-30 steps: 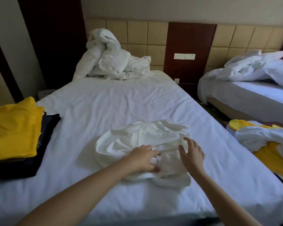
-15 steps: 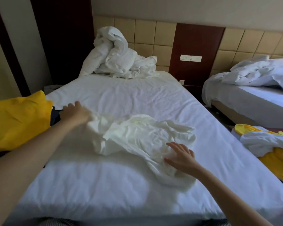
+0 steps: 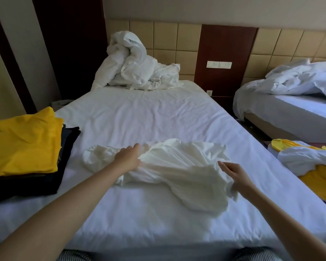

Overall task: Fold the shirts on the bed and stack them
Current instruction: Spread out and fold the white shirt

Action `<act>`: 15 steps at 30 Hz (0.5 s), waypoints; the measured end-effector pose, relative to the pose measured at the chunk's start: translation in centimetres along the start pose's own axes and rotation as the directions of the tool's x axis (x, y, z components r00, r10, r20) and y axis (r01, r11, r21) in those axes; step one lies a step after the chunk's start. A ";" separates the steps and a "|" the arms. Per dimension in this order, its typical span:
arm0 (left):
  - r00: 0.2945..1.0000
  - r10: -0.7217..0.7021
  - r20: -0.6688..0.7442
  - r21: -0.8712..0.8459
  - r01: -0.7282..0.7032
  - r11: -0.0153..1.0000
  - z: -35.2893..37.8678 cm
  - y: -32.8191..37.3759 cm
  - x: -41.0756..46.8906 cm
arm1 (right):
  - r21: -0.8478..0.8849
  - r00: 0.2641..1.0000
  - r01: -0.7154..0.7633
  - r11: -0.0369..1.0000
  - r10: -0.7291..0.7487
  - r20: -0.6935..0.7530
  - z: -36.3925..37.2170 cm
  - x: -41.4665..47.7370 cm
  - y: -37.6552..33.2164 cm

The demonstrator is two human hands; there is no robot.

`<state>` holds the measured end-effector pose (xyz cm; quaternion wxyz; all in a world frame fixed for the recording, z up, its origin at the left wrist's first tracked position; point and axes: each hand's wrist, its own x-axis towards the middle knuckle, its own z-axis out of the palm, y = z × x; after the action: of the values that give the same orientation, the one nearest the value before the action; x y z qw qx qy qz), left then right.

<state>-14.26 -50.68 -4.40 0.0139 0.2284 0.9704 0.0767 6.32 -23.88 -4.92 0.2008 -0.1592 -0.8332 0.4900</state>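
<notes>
A crumpled white shirt (image 3: pixel 179 166) lies across the near middle of the bed (image 3: pixel 149 113), one part stretched out to the left. My left hand (image 3: pixel 128 157) rests on the shirt's left half with fairly straight fingers, and folds of cloth bunch at its thumb. My right hand (image 3: pixel 233 174) is at the shirt's right edge, where the cloth wraps round its thumb side; it seems to pinch that edge. On the bed's left side stands the stack: a folded yellow shirt (image 3: pixel 24 144) on top of folded dark shirts (image 3: pixel 68 140).
A heap of unfolded white and yellow shirts (image 3: pixel 309 162) lies off the bed's right side. A bundled white duvet (image 3: pixel 135 65) fills the head of the bed. A second bed (image 3: pixel 290 110) with rumpled bedding stands to the right.
My left hand came back from the far left to the shirt's middle, leaving a part of the shirt spread leftward. My right hand slid to the shirt's right edge.
</notes>
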 end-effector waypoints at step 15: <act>0.850 0.427 -0.308 -0.685 -0.509 0.521 -10.9 5.5 -4.7 | -0.308 0.851 0.497 0.811 -0.386 0.356 4.4 3.4 -12.6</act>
<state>-8.29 -49.42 7.19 0.0357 0.4501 0.7529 0.4788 0.33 -31.51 4.84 0.1562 0.0742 -0.9470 0.2708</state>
